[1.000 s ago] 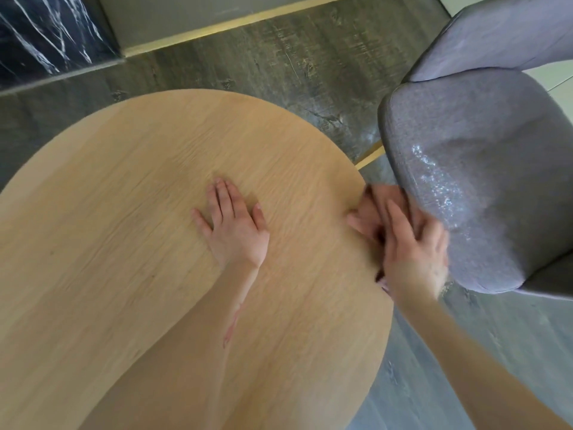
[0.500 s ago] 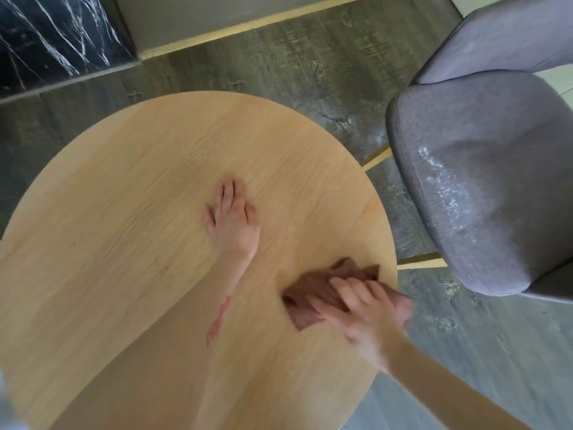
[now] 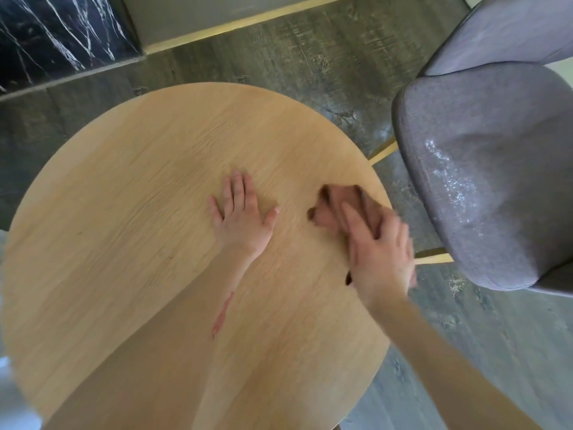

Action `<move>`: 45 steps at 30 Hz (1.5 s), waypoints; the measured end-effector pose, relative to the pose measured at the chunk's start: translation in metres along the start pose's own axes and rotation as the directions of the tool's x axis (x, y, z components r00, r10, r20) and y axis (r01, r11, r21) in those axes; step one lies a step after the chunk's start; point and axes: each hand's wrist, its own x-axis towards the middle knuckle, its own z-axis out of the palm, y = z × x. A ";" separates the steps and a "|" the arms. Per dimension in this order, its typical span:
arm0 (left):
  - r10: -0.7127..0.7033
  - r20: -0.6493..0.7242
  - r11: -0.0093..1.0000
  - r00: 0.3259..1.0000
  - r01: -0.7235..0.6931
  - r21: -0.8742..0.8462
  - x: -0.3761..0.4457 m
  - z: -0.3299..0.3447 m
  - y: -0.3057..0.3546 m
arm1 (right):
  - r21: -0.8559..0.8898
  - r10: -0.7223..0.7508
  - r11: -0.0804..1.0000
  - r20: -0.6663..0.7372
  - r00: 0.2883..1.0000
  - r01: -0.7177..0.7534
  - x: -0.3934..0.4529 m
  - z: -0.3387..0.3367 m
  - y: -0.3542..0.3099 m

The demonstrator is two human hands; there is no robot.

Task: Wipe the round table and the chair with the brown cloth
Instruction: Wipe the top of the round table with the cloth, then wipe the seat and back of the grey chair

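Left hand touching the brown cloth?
Apart. Head view: left hand lies flat on the table, bare wood between it and the brown cloth.

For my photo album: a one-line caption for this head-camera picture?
Right hand presses brown cloth on round table; left hand flat.

The left hand lies flat on the round table near its middle. To its right, the right hand rests on the cloth by the table's right edge. The chair stands just right of the table.
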 end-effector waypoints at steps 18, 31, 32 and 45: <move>-0.029 0.065 0.998 0.997 0.025 0.052 -0.017 -0.005 0.028 | -0.041 0.120 0.992 -0.040 0.992 -0.122 -0.020 -0.033 0.069; 0.049 0.207 0.998 0.977 -0.054 0.018 -0.076 0.009 0.137 | 0.012 0.071 0.997 -0.044 0.997 -0.070 -0.002 -0.075 0.121; 0.059 0.196 0.998 0.979 -0.062 0.010 -0.078 0.012 0.150 | 0.022 0.070 0.997 -0.034 0.997 -0.070 0.004 -0.080 0.132; -0.027 0.120 0.967 0.992 0.056 -0.248 -0.084 0.091 0.376 | 0.132 -0.008 0.991 0.075 0.997 -0.002 0.119 -0.134 0.337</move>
